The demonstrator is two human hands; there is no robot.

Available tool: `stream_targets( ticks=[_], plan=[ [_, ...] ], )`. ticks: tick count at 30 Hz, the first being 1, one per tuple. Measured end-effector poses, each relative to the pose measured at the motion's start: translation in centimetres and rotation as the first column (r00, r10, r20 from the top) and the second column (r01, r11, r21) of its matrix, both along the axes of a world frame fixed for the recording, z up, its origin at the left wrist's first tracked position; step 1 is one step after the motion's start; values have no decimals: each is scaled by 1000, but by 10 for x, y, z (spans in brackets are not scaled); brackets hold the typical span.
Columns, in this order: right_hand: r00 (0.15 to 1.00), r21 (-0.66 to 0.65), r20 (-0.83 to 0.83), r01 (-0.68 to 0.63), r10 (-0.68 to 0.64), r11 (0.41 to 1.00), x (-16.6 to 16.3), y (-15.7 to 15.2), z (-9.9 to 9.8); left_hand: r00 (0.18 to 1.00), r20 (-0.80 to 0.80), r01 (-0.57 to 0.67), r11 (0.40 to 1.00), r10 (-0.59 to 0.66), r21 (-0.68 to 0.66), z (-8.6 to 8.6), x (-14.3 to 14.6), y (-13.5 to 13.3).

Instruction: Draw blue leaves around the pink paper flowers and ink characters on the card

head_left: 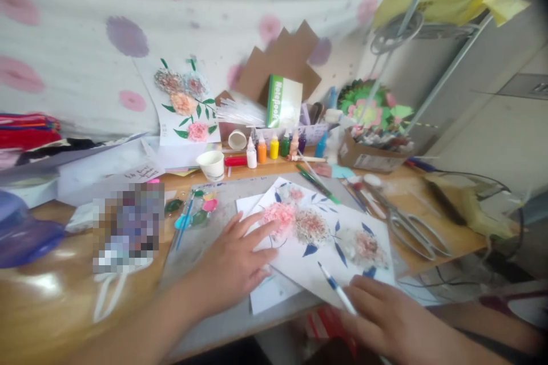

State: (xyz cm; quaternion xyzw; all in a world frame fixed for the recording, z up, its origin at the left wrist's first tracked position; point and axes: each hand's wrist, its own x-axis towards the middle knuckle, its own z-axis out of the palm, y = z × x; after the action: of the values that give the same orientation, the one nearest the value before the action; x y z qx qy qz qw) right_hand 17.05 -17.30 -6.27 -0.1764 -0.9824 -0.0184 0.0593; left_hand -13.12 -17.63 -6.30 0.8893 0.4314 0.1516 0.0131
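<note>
My left hand (pixel 240 251) lies with fingers spread on the left edge of a white sheet (pixel 295 265) bearing a flower picture. Pink, speckled brown and pale round blooms with dark blue leaves cover the sheet. In my right hand (pixel 381 308), at the sheet's lower edge, is a thin paintbrush (pixel 338 291) with a white and blue handle. Its dark tip points up and left over the paper, and I cannot tell whether it touches. Another white sheet (pixel 274 291) shows beneath the picture, on a grey board (pixel 184 274).
A paint palette (pixel 199 217) with another brush (pixel 184 225) stands left of the picture. Behind are a paper cup (pixel 210 165) and several paint bottles (pixel 274 147). Scissors (pixel 417 231) lie on the right. A finished-looking flower picture (pixel 188 108) leans against the wall.
</note>
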Motion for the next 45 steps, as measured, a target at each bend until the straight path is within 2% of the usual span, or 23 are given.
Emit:
stream_targets(
  ticks=[2,3,6,8,10,13,17,19,21,24,27,32,35,38,41,43,45],
  plan=[
    [995,32,-18,-94,95,995,26,14,6,997,-61,45,996,-49,-73,5,5,-4],
    [996,38,-22,-90,91,995,39,23,8,994,-76,67,992,-75,-103,7,9,-5],
    [998,-48,13,68,-68,997,68,46,13,983,-105,133,979,-149,-153,11,24,-2],
    [987,-145,-42,147,-155,978,76,54,15,977,-124,152,975,-173,-162,12,37,6],
    [964,-248,-167,162,-207,955,74,54,18,971,-138,169,971,-193,-168,12,47,17],
    [880,-369,-353,180,-317,912,60,49,22,962,-124,222,959,-245,-175,9,53,33],
    [764,-502,-465,189,-448,844,38,51,27,954,-67,279,948,-292,-154,1,46,48],
    [722,-601,-492,122,-486,790,26,56,26,965,-47,248,958,-257,-140,-6,41,51],
    [661,-705,-526,13,-535,709,13,63,19,978,-33,200,971,-206,-130,-13,40,54],
    [507,-800,-561,-126,-655,587,-6,67,-1,988,-19,149,980,-153,-135,-17,43,57],
    [382,-867,-495,-154,-780,475,-14,64,-19,991,-3,129,977,-131,-168,-16,48,60],
    [333,-943,-332,-141,-883,301,-12,57,-27,988,-48,130,960,-146,-247,-15,48,58],
    [334,-956,-281,-181,-900,231,-14,57,-25,989,-24,135,967,-143,-215,-16,48,58],
    [364,-963,-267,-137,-892,232,-18,58,-21,983,107,164,974,-149,-157,-21,47,62],
    [424,-946,-299,-16,-855,323,-22,58,-13,965,220,177,974,-143,-143,-27,46,66],
    [470,-917,-325,54,-821,395,-23,57,-8,960,252,166,975,-125,-148,-29,46,68],
    [504,-894,-339,90,-794,439,-24,56,-5,955,274,157,975,-109,-157,-30,46,69]
  ],
)
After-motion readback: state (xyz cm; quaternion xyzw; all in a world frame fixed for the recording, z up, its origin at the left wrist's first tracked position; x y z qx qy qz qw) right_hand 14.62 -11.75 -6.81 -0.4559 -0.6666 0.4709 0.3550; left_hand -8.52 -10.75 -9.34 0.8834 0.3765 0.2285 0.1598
